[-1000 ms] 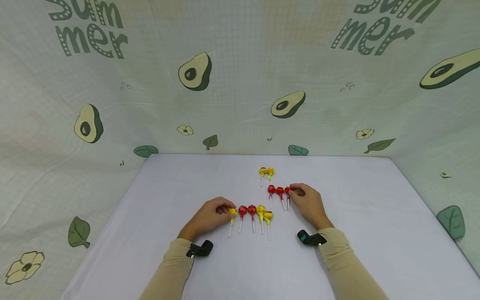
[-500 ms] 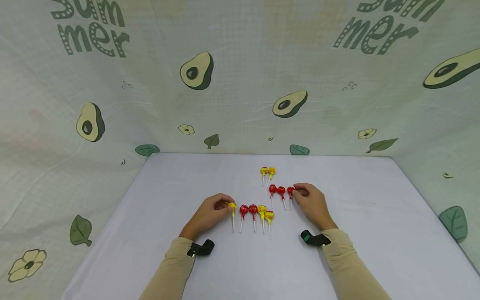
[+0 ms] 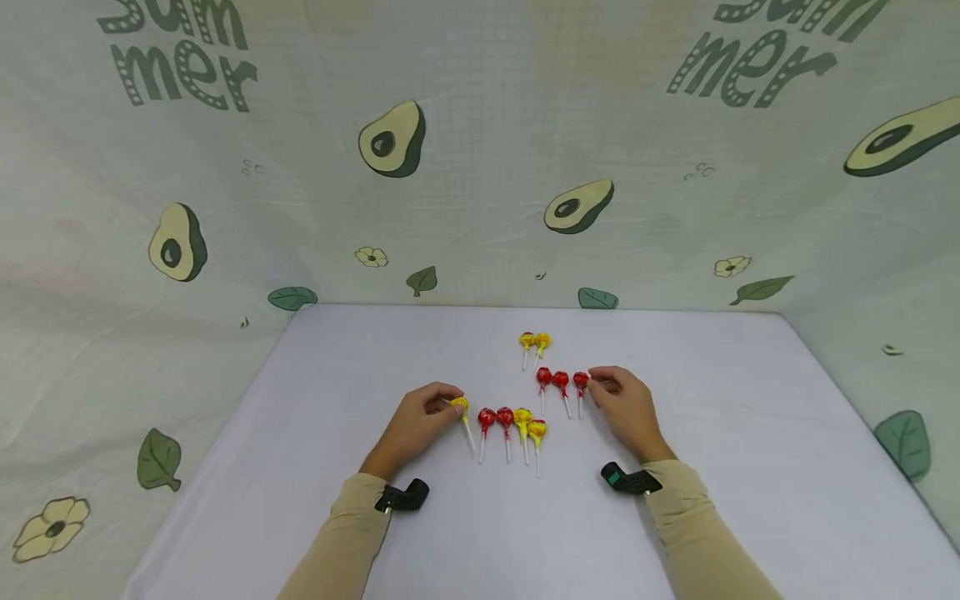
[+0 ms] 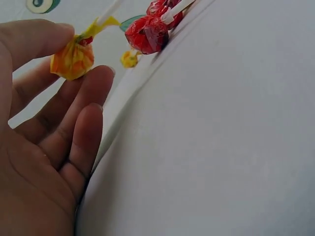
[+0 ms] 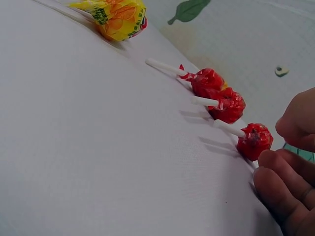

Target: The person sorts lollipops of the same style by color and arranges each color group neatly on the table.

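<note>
In the head view my left hand (image 3: 422, 421) pinches a yellow lollipop (image 3: 461, 405) by its wrapped head, its stick slanting down to the right. In the left wrist view the thumb and fingertips hold this lollipop's head (image 4: 73, 60). My right hand (image 3: 624, 408) is beside the rightmost red lollipop (image 3: 581, 380) of a row of three. The right wrist view has that red lollipop (image 5: 255, 141) lying just in front of the parted, bent fingers (image 5: 275, 189); whether a fingertip touches it I cannot tell.
To the right of my left hand lie two red lollipops (image 3: 506, 417) and two yellow ones (image 3: 522, 421) in a row. Two more yellow lollipops (image 3: 542, 341) lie farther back. A printed cloth wall (image 3: 480, 150) rises behind the white table (image 3: 375, 350).
My left hand has moved slightly away from me with the yellow lollipop, whose stick has swung right. My right hand shifted the end red lollipop right, then let it go.
</note>
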{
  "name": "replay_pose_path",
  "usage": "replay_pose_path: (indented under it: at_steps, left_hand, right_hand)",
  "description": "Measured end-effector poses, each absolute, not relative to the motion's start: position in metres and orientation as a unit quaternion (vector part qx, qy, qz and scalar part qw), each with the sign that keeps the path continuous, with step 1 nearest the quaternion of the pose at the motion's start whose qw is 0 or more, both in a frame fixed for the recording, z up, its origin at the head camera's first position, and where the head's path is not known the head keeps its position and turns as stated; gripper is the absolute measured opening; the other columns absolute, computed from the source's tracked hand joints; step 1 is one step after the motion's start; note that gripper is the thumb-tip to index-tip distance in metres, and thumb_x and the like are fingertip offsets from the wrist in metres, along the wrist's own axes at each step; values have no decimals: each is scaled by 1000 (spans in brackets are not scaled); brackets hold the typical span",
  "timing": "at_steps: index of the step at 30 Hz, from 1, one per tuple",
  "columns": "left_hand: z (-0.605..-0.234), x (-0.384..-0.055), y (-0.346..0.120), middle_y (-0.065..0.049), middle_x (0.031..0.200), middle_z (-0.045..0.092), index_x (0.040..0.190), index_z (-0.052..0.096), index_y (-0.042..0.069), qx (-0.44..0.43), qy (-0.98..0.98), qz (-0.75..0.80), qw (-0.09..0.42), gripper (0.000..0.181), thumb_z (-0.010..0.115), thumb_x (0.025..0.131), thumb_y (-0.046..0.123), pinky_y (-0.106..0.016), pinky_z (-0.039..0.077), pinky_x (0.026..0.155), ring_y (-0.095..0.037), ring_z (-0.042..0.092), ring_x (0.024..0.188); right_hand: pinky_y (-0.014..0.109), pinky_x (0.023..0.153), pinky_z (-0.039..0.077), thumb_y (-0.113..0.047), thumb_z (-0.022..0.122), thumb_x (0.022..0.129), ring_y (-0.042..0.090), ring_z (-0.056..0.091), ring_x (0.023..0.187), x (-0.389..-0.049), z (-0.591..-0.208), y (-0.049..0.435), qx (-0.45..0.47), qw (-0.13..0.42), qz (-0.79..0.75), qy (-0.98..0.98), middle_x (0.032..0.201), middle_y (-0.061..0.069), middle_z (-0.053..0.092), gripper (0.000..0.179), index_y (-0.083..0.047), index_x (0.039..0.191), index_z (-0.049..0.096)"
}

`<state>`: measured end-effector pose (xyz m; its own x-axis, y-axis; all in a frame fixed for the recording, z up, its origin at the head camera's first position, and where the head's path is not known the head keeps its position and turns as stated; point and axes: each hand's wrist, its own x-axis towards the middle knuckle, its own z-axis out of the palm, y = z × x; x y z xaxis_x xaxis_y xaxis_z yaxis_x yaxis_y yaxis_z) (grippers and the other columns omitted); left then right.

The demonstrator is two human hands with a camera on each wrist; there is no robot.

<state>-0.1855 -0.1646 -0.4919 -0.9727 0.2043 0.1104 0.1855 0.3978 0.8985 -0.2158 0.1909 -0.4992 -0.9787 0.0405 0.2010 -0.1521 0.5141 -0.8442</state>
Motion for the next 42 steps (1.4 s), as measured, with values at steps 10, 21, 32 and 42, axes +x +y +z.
replay_pose_path:
  at_steps: [10, 21, 32, 42]
  left_hand:
    - [-485, -196, -164, 5, 111, 69, 127, 69, 13, 85, 827, 556, 12, 36, 70, 96, 31, -31, 52, 85, -15, 63, 97]
    - [-483, -216, -154, -1, 115, 67, 123, 70, 13, 68, 809, 582, 50, 31, 71, 95, 26, -32, 54, 86, -17, 66, 100]
    - [-480, -231, -145, -3, 115, 68, 126, 68, 8, 58, 790, 606, 76, 32, 68, 97, 23, -32, 53, 89, -19, 64, 103]
    - [-478, -239, -144, -3, 118, 67, 128, 67, 9, 65, 785, 611, 84, 33, 67, 98, 24, -32, 52, 92, -18, 64, 106]
  right_hand:
    - [26, 55, 48, -16, 66, 97, 17, 62, 68, -192, -494, 184, 33, 110, 505, -855, 85, 6, 70, 18, -7, 111, 72]
    - [26, 55, 48, -9, 68, 95, 16, 61, 69, -167, -490, 153, 98, 102, 530, -836, 81, 6, 68, 16, -5, 109, 71]
    - [25, 58, 48, -8, 69, 94, 13, 62, 69, -164, -492, 147, 126, 77, 532, -834, 79, 2, 67, 17, -4, 110, 71]
    - [25, 58, 46, -10, 70, 94, 13, 59, 68, -161, -492, 140, 146, 66, 529, -834, 78, -1, 65, 15, -7, 108, 72]
